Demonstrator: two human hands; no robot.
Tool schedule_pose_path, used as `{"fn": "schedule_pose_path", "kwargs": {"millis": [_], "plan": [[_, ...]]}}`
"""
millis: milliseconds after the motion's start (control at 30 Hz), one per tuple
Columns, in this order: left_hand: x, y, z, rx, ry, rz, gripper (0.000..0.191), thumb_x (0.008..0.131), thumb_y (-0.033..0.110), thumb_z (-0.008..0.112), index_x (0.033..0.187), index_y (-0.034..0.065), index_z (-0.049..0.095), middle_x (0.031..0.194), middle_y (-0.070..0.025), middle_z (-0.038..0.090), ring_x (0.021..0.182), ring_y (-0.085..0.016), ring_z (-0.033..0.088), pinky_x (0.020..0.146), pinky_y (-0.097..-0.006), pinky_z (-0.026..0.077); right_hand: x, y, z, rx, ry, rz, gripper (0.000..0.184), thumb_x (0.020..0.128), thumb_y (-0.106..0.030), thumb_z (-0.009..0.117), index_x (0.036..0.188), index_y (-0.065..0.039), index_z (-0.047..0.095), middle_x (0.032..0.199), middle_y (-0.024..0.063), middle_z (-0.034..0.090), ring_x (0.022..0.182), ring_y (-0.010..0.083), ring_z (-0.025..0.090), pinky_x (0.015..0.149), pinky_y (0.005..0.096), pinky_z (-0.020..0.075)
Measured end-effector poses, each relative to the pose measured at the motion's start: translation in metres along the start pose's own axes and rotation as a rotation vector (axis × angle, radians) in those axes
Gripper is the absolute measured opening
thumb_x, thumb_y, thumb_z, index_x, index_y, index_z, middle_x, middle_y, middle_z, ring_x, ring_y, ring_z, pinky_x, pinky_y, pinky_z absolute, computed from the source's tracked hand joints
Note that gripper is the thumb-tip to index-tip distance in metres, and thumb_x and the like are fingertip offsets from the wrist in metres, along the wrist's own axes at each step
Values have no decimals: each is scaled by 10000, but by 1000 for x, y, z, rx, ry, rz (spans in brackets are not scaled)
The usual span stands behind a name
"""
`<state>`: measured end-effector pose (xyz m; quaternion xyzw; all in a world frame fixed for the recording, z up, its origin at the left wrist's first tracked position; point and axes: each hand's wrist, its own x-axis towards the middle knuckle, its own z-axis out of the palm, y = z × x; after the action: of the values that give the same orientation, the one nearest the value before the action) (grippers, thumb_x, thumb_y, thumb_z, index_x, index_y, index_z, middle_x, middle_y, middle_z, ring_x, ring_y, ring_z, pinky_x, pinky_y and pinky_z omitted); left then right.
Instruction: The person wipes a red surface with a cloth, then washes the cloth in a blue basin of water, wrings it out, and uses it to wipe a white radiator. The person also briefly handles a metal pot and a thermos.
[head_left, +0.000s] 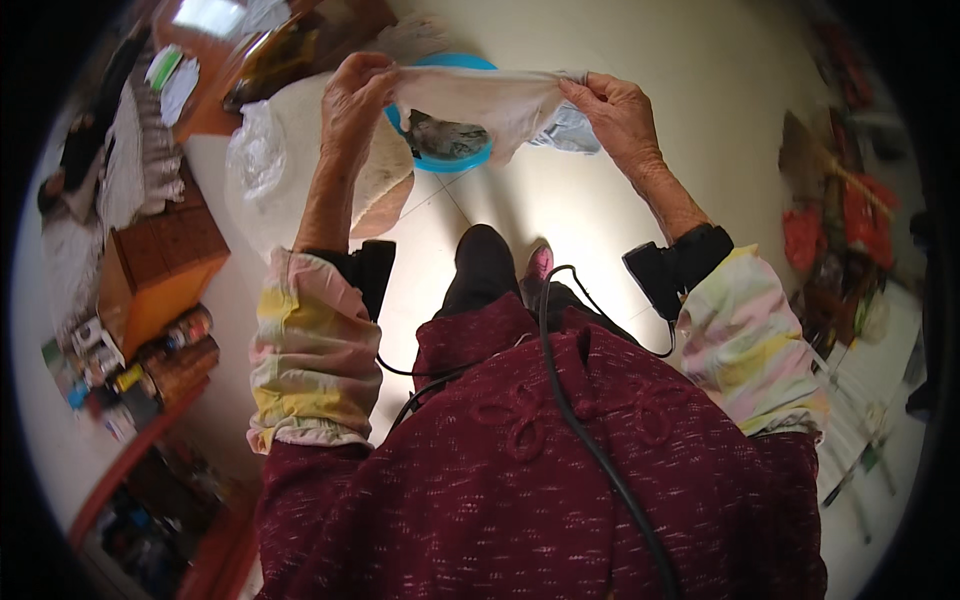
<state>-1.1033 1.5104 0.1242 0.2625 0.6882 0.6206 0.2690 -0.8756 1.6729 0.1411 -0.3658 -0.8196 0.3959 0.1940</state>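
A pale, thin cloth (480, 94) is stretched sideways in front of me, its lower part hanging in folds. My left hand (360, 86) grips one upper corner, and my right hand (611, 105) pinches the opposite one. Below and beyond the cloth, a round blue plastic basin (456, 163) is on the floor. Dark grey contents (448, 139), perhaps wet cloth or water, show inside it; the cloth hides part of the basin. Light bluish-grey fabric or plastic (568, 131) lies beside the basin, partly behind my right hand.
At left, a cream cover (292, 165) drapes a rounded object, with a clear plastic bag (255, 150) on it. Further left is a wooden cabinet (165, 259). Red items (866, 221) and clutter line the right side. A black cable (574, 420) runs down my front.
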Motion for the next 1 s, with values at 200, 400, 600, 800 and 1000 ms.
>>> {"fn": "schedule_pose_path", "kwargs": {"millis": [200,400,600,800,1000], "plan": [[53,-30,9,238,106,38,226,839,115,571,1054,47,565,966,-72,636,889,-148,596,791,-283,491,85,21,42,47,-157,-96,256,832,-288,611,892,-54,696,742,84,667,630,184,610,611,301,498],[87,-82,26,316,345,104,232,778,146,560,997,70,574,888,-121,666,809,-256,652,759,-329,507,156,47,86,-30,-235,-122,274,813,-296,602,891,-46,680,758,106,662,689,223,622,654,332,501],[88,-112,24,670,148,-341,521,735,244,600,1197,27,498,1092,-222,595,991,-348,592,893,-385,448,213,76,120,-331,-574,-52,405,762,-376,594,892,7,627,813,190,635,786,330,617,702,399,469],[35,-130,8,458,237,-598,565,732,295,580,1216,14,505,1125,-228,580,1003,-347,584,895,-378,442,227,119,126,-254,-559,-17,427,747,-345,587,961,24,610,866,189,635,794,318,612,687,397,469],[-27,-136,23,74,314,-1010,557,792,302,600,1261,29,475,1106,-169,581,915,-242,590,637,-326,525,266,140,108,-185,-755,444,436,767,-255,609,1123,-7,560,914,72,624,771,198,590,616,320,471]]}}
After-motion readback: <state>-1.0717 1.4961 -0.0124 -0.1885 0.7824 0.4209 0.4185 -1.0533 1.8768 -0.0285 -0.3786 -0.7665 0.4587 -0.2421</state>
